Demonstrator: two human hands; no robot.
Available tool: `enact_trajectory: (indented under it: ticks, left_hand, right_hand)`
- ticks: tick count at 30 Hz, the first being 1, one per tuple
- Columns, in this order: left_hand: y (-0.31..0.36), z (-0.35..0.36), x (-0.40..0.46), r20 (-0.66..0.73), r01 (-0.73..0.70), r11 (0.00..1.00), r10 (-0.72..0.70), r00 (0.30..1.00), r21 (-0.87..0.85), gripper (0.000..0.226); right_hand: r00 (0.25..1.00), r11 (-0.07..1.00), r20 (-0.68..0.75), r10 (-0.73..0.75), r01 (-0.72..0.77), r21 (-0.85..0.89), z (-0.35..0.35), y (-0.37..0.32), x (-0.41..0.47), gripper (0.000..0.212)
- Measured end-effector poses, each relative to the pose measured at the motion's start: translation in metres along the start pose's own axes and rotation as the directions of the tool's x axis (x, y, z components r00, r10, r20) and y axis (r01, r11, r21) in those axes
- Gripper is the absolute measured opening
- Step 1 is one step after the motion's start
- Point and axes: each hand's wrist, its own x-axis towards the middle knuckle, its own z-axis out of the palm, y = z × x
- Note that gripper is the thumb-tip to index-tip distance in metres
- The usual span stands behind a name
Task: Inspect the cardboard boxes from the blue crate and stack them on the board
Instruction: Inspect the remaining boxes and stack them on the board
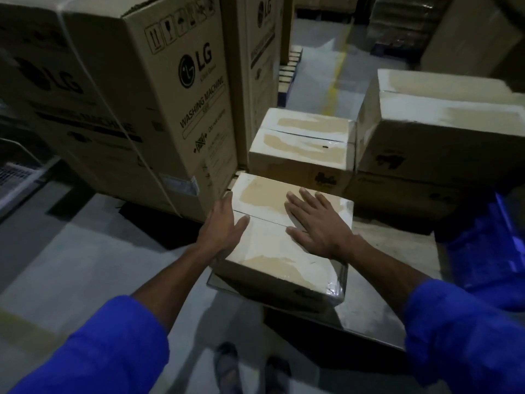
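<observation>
The cardboard box (pixel 284 240) sits right in front of the person, taped across its top seam, resting on the near corner of the board (pixel 366 305), with its near left corner overhanging the board's edge. The right hand (pixel 315 223) lies flat on the lid, fingers straight and spread, palm down, gripping nothing. The left hand (pixel 221 223) is against the box's left edge, thumb over the top, fingers stretched along the upper corner; it is open too, pressing rather than clutching. Both sleeves are blue, pushed up the forearms.

Just behind this box, a second box (pixel 304 146) of similar look stands on the board, touching a larger box (pixel 437 129) to its right, which sits on top of another carton (pixel 397 194). At the right edge, the blue crate (pixel 488 240) shows, tilted in view and partly cut off by the frame; whether anything is inside it I cannot tell.

To the left rises a tall washing machine carton (pixel 170 103) with black lettering and a strap round it, and another tall carton (pixel 255 66) stands just behind. A yellow line (pixel 336 78) runs down the grey floor (pixel 85 251) beyond. The person's feet (pixel 250 371) show at the bottom, dim.
</observation>
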Motion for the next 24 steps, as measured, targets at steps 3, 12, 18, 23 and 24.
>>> enact_trajectory:
  ticks: [3, 12, 18, 23, 24]
  left_hand:
    - [-0.01, 0.001, 0.008, 0.058, 0.009, 0.997, -0.004, 0.998, -0.074, 0.084]
    - [-0.025, 0.006, 0.019, 0.02, 0.07, 0.954, -0.067, 0.998, -0.291, 0.07]
    - [-0.033, 0.002, 0.028, 0.093, 0.113, 0.873, -0.078, 0.993, -0.475, 0.063]
    - [-0.031, -0.002, 0.027, 0.134, 0.101, 0.823, -0.03, 0.991, -0.559, 0.056]
    - [-0.03, -0.002, 0.026, 0.14, 0.093, 0.818, -0.015, 0.99, -0.567, 0.053]
  right_hand:
    - [0.979, 0.981, -0.062, 0.194, -0.195, -0.01, -0.001, -0.012, -0.007, 0.072]
    - [0.383, 0.194, 0.178, 0.907, -0.752, 0.63, 0.012, -0.034, -0.051, 0.086]
    - [0.4, 0.091, 0.243, 0.884, -0.656, 0.749, 0.018, -0.026, -0.051, 0.087]
    - [0.392, 0.049, 0.286, 0.875, -0.657, 0.752, 0.014, -0.028, -0.052, 0.091]
    - [0.388, 0.053, 0.291, 0.875, -0.674, 0.737, 0.012, -0.029, -0.051, 0.09]
